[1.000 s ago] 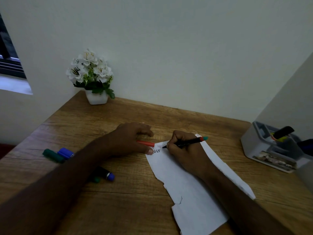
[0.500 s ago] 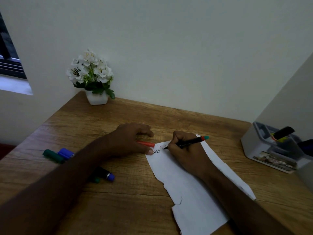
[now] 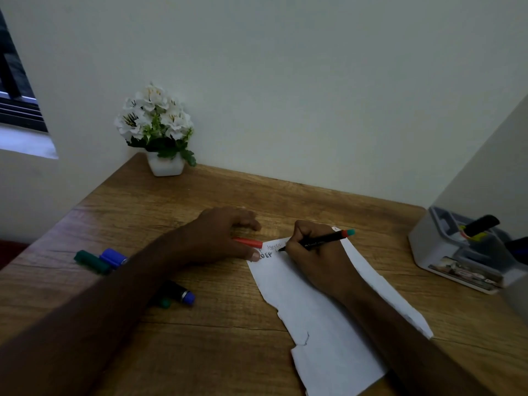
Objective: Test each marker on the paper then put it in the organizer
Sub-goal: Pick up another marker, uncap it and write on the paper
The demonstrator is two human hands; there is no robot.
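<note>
Little has moved since a moment ago: the pen tip has crept slightly along the top line of writing, and both hands stay where they were. The right hand [image 3: 311, 257] grips a black marker [image 3: 320, 240] with a teal end, its tip on the paper [image 3: 323, 318] near the far edge. The left hand [image 3: 220, 235] lies flat with fingers straight, thumb pinning the paper's corner, a red marker [image 3: 248, 242] partly under it. The sheet is white with a torn left edge. Green [image 3: 91, 261] and blue [image 3: 114, 257] markers lie to the left on the desk [image 3: 200, 352]. The grey organizer [image 3: 457, 252] sits at the right edge, bare wood between.
</note>
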